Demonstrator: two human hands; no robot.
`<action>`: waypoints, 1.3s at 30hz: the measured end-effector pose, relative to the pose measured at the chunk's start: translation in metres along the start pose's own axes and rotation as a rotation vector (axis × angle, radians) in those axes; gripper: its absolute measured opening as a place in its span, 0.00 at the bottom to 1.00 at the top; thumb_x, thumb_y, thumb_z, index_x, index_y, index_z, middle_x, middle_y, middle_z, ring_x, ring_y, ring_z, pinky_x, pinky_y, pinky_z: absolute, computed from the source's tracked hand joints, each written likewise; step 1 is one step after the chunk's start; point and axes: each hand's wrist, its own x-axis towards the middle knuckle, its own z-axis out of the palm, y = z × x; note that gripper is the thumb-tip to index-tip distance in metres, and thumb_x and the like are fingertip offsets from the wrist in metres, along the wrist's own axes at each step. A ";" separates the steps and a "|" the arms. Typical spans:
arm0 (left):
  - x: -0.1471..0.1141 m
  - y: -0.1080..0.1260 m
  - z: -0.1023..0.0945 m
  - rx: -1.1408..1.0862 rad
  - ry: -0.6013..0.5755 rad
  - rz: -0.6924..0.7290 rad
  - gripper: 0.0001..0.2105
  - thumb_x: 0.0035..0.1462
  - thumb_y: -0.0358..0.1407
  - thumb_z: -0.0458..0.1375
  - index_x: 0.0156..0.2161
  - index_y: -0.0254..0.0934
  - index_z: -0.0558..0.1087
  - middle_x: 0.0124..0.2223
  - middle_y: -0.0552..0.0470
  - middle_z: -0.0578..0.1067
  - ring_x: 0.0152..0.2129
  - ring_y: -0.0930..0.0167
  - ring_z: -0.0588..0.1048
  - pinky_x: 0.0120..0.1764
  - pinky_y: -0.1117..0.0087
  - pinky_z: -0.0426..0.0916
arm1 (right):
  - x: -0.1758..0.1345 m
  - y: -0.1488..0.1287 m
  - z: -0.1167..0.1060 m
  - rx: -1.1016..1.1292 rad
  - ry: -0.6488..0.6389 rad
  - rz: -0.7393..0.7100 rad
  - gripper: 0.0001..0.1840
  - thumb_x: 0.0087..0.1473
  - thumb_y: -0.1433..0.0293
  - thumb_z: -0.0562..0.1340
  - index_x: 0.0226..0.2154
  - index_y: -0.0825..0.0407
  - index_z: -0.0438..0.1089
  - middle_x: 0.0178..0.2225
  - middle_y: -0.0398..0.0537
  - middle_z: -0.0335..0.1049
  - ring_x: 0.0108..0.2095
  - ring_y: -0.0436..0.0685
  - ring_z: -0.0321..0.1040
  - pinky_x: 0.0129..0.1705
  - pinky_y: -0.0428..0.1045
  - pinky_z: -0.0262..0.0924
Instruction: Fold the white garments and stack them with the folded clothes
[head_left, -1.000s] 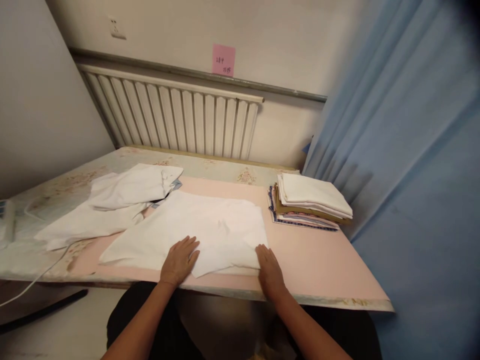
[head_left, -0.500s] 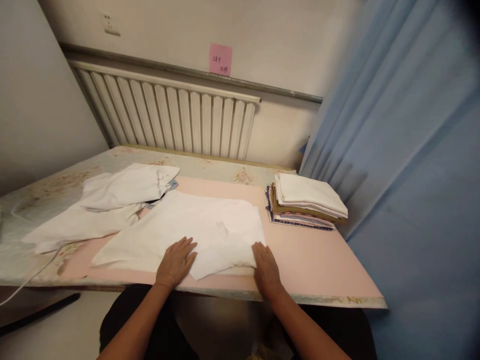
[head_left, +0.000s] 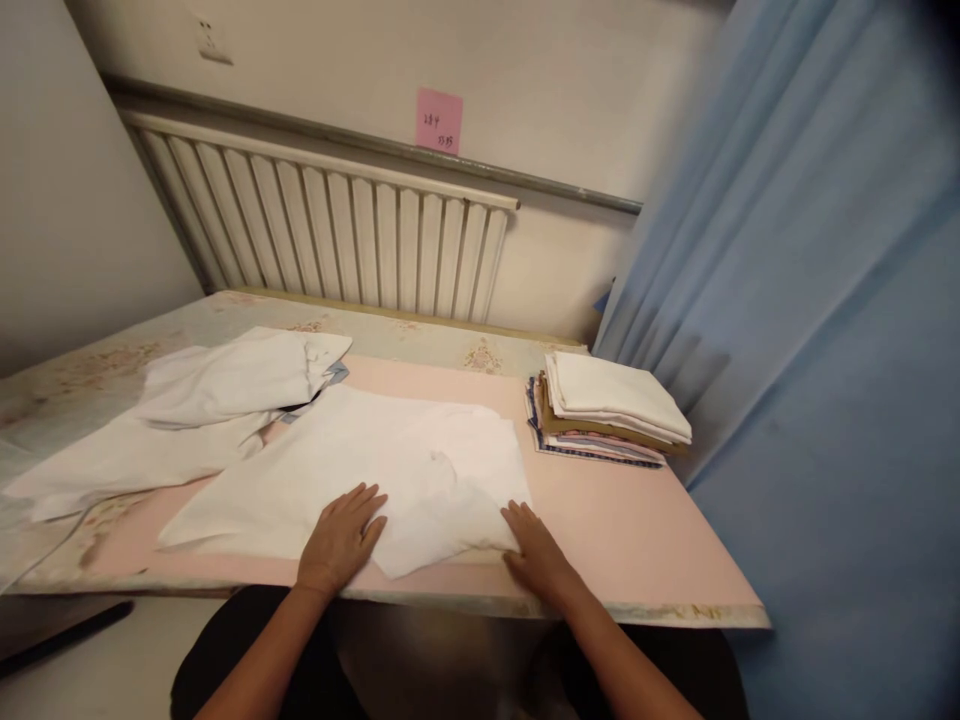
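Observation:
A white garment [head_left: 420,450], partly folded over itself, lies spread on a pink sheet [head_left: 600,510] that covers part of the table. My left hand [head_left: 343,535] rests flat on its near edge, fingers outstretched. At the garment's right edge, my right hand [head_left: 536,550] touches the cloth with its fingers extended and slightly apart. Neither hand grips the fabric. To the left sits a loose heap of white cloth [head_left: 217,390], with a bit of grey-blue fabric showing under its right end.
A neat stack of folded clothes [head_left: 615,400] stands at the right rear. A blue curtain [head_left: 825,400] hangs along the table's right side. Behind the table is a white radiator [head_left: 337,230], with a pink note [head_left: 439,120] on the wall above. A white cord [head_left: 52,545] runs off at left.
The view has shifted slightly. Both hands stay on the garment, with the right hand's fingers spread a little more. The garment keeps much the same shape.

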 end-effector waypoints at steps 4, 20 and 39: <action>0.000 0.001 -0.001 0.012 0.014 -0.012 0.19 0.61 0.46 0.49 0.53 0.45 0.71 0.56 0.51 0.72 0.57 0.63 0.66 0.56 0.56 0.61 | 0.036 0.015 -0.038 0.169 -0.026 0.025 0.31 0.48 0.70 0.61 0.57 0.46 0.63 0.56 0.47 0.65 0.55 0.58 0.65 0.56 0.55 0.60; 0.000 0.002 0.000 -0.001 0.064 -0.025 0.17 0.59 0.43 0.51 0.51 0.44 0.72 0.53 0.51 0.75 0.55 0.62 0.68 0.56 0.56 0.63 | 0.218 0.058 -0.041 -0.003 0.026 0.133 0.18 0.54 0.75 0.56 0.46 0.53 0.72 0.45 0.49 0.74 0.48 0.56 0.66 0.52 0.49 0.56; 0.000 0.004 -0.002 0.040 0.091 0.029 0.16 0.60 0.40 0.53 0.52 0.39 0.70 0.53 0.49 0.75 0.54 0.63 0.68 0.54 0.58 0.62 | 0.206 0.070 -0.030 -0.194 0.059 0.149 0.17 0.62 0.75 0.50 0.49 0.58 0.68 0.49 0.59 0.69 0.53 0.60 0.62 0.57 0.55 0.54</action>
